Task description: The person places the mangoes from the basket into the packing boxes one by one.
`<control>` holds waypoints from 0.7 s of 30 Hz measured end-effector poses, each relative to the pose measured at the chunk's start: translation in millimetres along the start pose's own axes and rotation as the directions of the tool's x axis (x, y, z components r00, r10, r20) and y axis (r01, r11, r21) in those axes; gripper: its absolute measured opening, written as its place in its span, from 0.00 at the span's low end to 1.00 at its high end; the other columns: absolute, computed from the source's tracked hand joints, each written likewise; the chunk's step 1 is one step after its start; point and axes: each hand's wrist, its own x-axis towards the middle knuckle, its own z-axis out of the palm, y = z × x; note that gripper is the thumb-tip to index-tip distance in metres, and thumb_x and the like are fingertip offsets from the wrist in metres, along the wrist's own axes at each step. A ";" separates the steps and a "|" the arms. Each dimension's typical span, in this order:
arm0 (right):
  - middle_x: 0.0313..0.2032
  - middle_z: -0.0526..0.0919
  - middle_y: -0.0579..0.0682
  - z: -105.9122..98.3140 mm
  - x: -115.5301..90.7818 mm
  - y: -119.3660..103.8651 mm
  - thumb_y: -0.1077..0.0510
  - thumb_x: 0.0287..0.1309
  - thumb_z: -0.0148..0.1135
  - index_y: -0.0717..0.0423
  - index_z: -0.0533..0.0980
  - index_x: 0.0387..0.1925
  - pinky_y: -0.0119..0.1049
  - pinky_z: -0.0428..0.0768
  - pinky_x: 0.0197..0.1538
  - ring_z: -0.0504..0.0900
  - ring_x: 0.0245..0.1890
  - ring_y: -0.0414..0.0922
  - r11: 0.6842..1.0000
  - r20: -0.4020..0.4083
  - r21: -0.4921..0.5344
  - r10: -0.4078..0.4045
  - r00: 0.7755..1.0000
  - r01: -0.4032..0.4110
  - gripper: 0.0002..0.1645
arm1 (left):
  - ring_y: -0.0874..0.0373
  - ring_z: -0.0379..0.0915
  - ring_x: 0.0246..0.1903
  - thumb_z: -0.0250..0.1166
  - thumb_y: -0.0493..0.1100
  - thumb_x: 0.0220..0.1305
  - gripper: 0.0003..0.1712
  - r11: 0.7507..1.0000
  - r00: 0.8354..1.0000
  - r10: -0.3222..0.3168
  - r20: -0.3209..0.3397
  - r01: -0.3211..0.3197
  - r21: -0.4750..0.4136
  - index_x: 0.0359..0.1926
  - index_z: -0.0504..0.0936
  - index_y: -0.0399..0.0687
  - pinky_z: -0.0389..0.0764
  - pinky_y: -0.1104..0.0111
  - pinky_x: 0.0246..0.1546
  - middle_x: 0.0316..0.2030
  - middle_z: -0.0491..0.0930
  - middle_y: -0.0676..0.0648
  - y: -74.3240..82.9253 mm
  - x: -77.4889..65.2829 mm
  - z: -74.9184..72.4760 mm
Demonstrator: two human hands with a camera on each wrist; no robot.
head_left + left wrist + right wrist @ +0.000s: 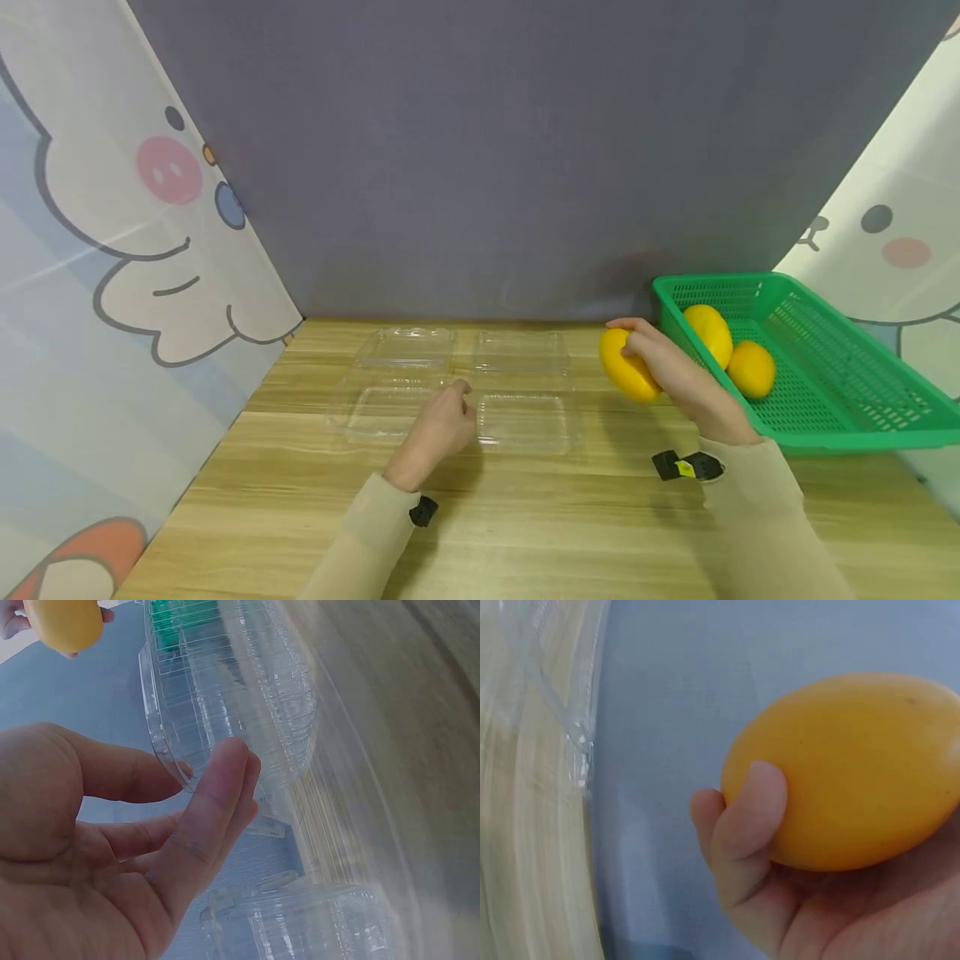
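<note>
My right hand (667, 367) grips a yellow mango (628, 367) above the table, left of the green basket. In the right wrist view the fingers curl round the lower side of the mango (855, 772). My left hand (441, 423) is at the left edge of the front right clear plastic container (525, 421). In the left wrist view its thumb and fingers pinch the rim of that container (225, 682). Other clear containers stand near it: front left (386, 412), back left (408, 346) and back right (521, 352).
A green slotted basket (847, 437) stands on the right, holding a yellow fruit (708, 333) and a rounder orange-yellow one (752, 369). A grey panel (480, 167) rises behind the wooden table (525, 533). Cartoon-printed sheets (82, 275) flank both sides.
</note>
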 end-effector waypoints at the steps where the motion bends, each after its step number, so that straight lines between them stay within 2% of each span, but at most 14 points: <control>1: 0.38 0.71 0.56 1.9 1.1 0.2 0.57 0.68 0.40 0.57 0.54 0.74 0.36 0.71 0.36 0.71 0.27 0.46 1.000 0.003 0.008 -0.003 1.000 0.003 0.34 | 0.62 0.62 0.15 0.56 0.32 0.70 0.24 1.000 1.000 0.004 -0.001 -0.004 -0.001 0.65 0.70 0.26 0.70 0.72 0.17 0.41 0.81 0.37 0.0 -0.1 -0.1; 7: 0.37 0.71 0.55 12.1 5.2 0.4 0.57 0.68 0.40 0.56 0.55 0.72 0.36 0.71 0.36 0.71 0.27 0.47 0.999 0.007 0.032 -0.020 1.000 0.020 0.32 | 0.62 0.63 0.15 0.56 0.32 0.70 0.24 1.000 1.000 0.003 0.002 -0.003 0.004 0.65 0.70 0.26 0.70 0.72 0.17 0.39 0.81 0.39 -0.1 -0.5 -0.3; 14: 0.31 0.71 0.53 23.4 9.3 1.9 0.58 0.66 0.42 0.58 0.58 0.70 0.35 0.71 0.34 0.70 0.24 0.45 0.999 0.011 0.042 -0.022 1.000 0.021 0.31 | 0.62 0.64 0.16 0.55 0.32 0.70 0.25 1.000 1.000 0.001 0.009 -0.001 -0.006 0.65 0.69 0.25 0.71 0.72 0.17 0.40 0.81 0.37 -0.7 -0.6 0.5; 21: 0.33 0.73 0.54 41.1 18.6 5.2 0.59 0.64 0.44 0.60 0.59 0.71 0.33 0.73 0.33 0.72 0.25 0.44 0.999 0.030 0.051 -0.018 0.999 0.017 0.33 | 0.60 0.66 0.17 0.54 0.32 0.70 0.24 1.000 1.000 -0.017 0.003 0.017 -0.012 0.65 0.70 0.26 0.74 0.68 0.20 0.45 0.81 0.34 1.3 0.2 -0.2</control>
